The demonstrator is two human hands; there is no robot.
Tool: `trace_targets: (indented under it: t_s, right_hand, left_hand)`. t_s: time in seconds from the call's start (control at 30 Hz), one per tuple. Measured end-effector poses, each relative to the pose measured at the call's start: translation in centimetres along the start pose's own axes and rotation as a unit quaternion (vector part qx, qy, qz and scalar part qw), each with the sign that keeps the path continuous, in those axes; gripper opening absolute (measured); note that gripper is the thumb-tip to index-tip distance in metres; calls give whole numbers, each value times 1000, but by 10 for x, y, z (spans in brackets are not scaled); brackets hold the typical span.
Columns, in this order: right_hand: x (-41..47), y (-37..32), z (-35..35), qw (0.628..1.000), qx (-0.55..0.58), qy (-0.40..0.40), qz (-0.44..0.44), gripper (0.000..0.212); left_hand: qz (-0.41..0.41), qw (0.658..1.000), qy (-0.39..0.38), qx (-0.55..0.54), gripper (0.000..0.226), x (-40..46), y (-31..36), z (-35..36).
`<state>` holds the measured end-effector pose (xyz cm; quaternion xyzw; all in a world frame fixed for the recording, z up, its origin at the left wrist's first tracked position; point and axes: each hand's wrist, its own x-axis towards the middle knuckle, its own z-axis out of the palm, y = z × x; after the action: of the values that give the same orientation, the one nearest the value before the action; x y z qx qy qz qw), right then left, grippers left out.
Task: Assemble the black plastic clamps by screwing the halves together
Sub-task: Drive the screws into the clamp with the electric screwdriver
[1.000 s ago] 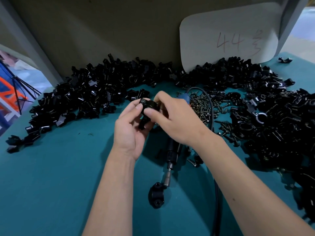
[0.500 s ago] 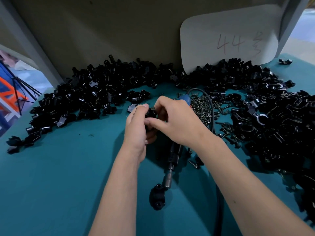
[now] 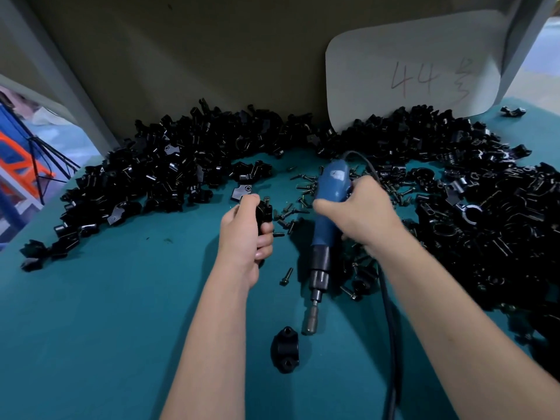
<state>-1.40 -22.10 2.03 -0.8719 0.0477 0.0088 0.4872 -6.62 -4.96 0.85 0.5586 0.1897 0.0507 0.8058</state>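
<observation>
Left hand [image 3: 246, 234] closed around a black plastic clamp [image 3: 263, 211], fingers curled, thumb on top; a screw head stands proud of the clamp's upper edge. Clamp held just above the teal tabletop [image 3: 100, 322], left of centre.

Right hand [image 3: 357, 216] wrapped around the blue electric screwdriver [image 3: 328, 207]. Body smooth, rounded, matte blue plastic, narrowing to a dark collar and a metal bit [image 3: 312, 319] that points toward the viewer; the bit tip lies at or just over the table surface, cannot tell which. A black cable [image 3: 389, 313] leaves the tool's far end, loops behind the hand and runs down the right side toward the near edge.

One black clamp piece [image 3: 285, 348] lies alone on the mat just beside the bit tip: oval, glossy, two holes showing.

Loose dark screws [image 3: 291, 213] scattered between and beyond the hands; a single one [image 3: 286, 276] lies apart nearer the viewer.

No bins or trays; parts heaped straight on the mat. Left pile [image 3: 157, 177] and right pile [image 3: 485, 207] of glossy, angular black clamp halves join in an arc along the grey back panel [image 3: 212, 56]. A pale rounded card [image 3: 418, 68] marked "44" leans on that panel.

Open room: broad bare teal surface at near left and between the forearms. Right side crowded to the edge.
</observation>
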Motion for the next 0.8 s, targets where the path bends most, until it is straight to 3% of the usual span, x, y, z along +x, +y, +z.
trace_targets:
  t_s: [0.07,0.17,0.33,0.4,0.63,0.8]
  right_hand:
    - [2,-2,-15,987,161,-7,19,39]
    - [5,-7,-35,926,376,-5,35,38]
    - [4,-16,-47,733,678,19,53,54]
    - [4,-19,-51,683,730,20,33,53]
    - [-2,-21,-49,730,678,80,-20,45]
    - [-3,-23,-54,723,682,106,-33,40]
  left_hand:
    - [-14,1000,-20,17,26,-1,2,0]
    - [-41,995,-74,49,25,-3,4,0]
    - [-90,976,-154,123,16,-6,3,-2]
    - [-88,969,-166,157,19,-6,2,-2]
    - [-80,955,-175,225,24,-6,-1,2]
    - [-71,940,-177,281,21,-8,-3,8]
